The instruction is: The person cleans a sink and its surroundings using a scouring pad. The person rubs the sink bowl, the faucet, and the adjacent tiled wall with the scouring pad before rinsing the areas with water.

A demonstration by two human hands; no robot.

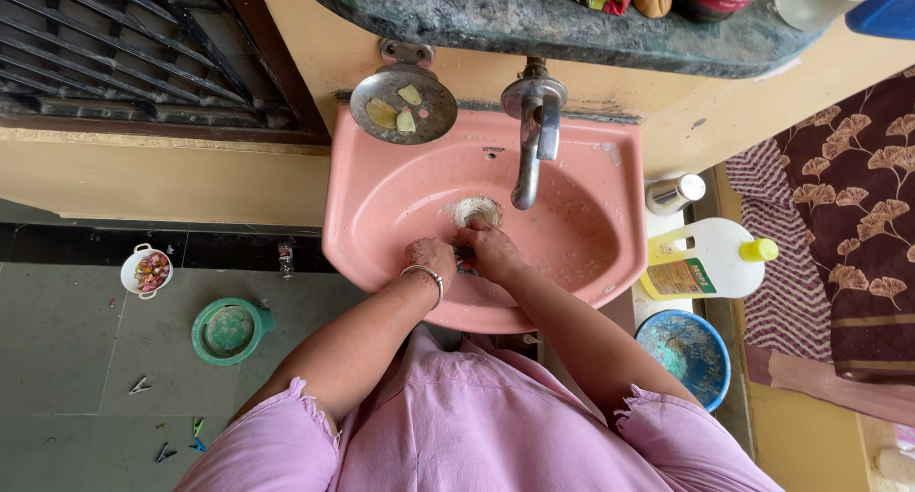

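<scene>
Both my hands are down in a pink wash basin [381,206], close together just in front of the round metal drain [477,209]. My left hand [431,257], with a metal bangle at the wrist, is curled with its fingers closed. My right hand [491,248] presses against it, fingertips near the drain. Something small and dark shows between the two hands; what it is cannot be made out. A steel tap [532,134] hangs over the basin with no water running.
A metal soap dish [403,104] with soap scraps hangs at the basin's back left. A dark stone shelf [534,20] carries bottles above. To the right stand a white jug with yellow cap [710,260], a steel flask [675,193] and a blue bucket [684,351]. A green mug [229,330] and a white pot [147,271] sit on the floor.
</scene>
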